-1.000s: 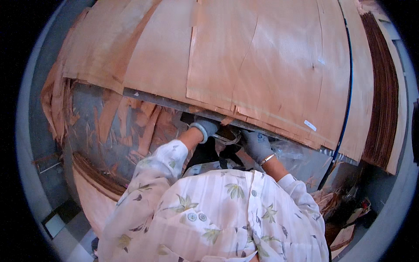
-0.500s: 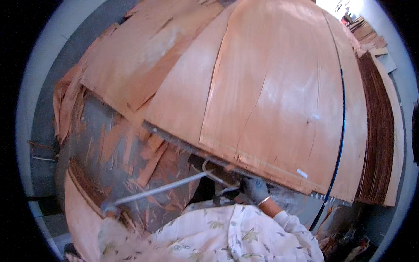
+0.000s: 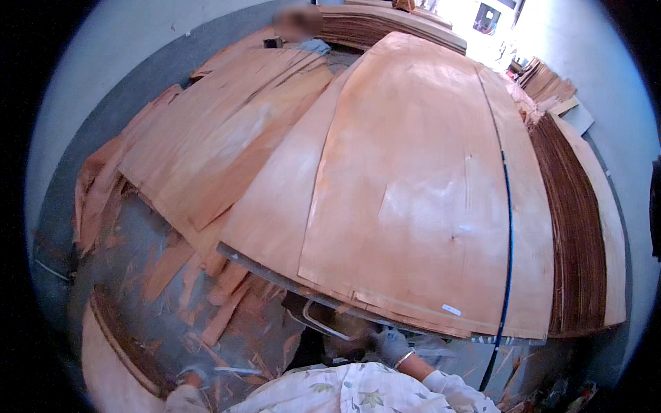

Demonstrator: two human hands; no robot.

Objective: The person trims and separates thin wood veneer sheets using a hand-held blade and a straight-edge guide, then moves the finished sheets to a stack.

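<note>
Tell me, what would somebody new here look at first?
Probably the huge, shiny wooden sheet filling the middle, with a dark band running down its right part. Next might come the dark-edged stack on the right and the torn wood strips on the floor, lower left.

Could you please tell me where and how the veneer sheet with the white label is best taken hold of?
I'd probably take the veneer sheet by its near edge, from the wearer's side, hands spread, thumbs above and fingers beneath: it looks broad and thin, and that edge faces the gloved right hand. Keep clear of the dark strap toward its right.
</note>
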